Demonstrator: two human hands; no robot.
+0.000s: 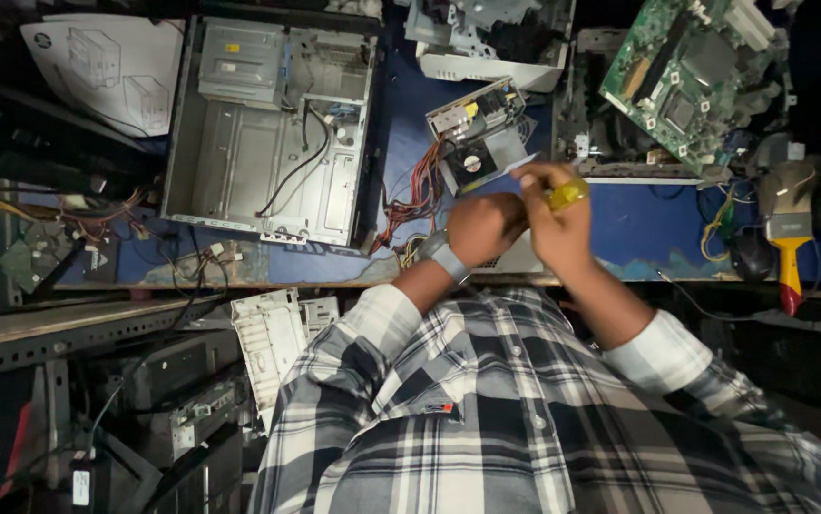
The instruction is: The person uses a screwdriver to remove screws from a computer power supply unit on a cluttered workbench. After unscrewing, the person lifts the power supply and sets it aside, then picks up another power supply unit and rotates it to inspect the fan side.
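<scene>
My right hand (pixel 555 227) is raised over the blue bench's front edge, with a small yellow object (pixel 567 194) pinched in its fingers. A pale sliver shows at the fingertips. My left hand (pixel 480 227), with a grey watch on its wrist, is curled into a fist and pressed against the right hand; whatever lies inside the fist is hidden. Just beyond both hands lies a grey power supply unit (pixel 475 135) with its fan facing up and a bundle of red and orange wires (pixel 414 195) trailing to the left.
An open metal computer case (pixel 268 133) lies at the left of the blue bench (pixel 639 224). A green motherboard (pixel 691 67) leans at the back right. A yellow-handled brush (pixel 789 243) and a dark mouse (pixel 751 253) sit at the right. A white plastic panel (pixel 273 354) stands below the bench.
</scene>
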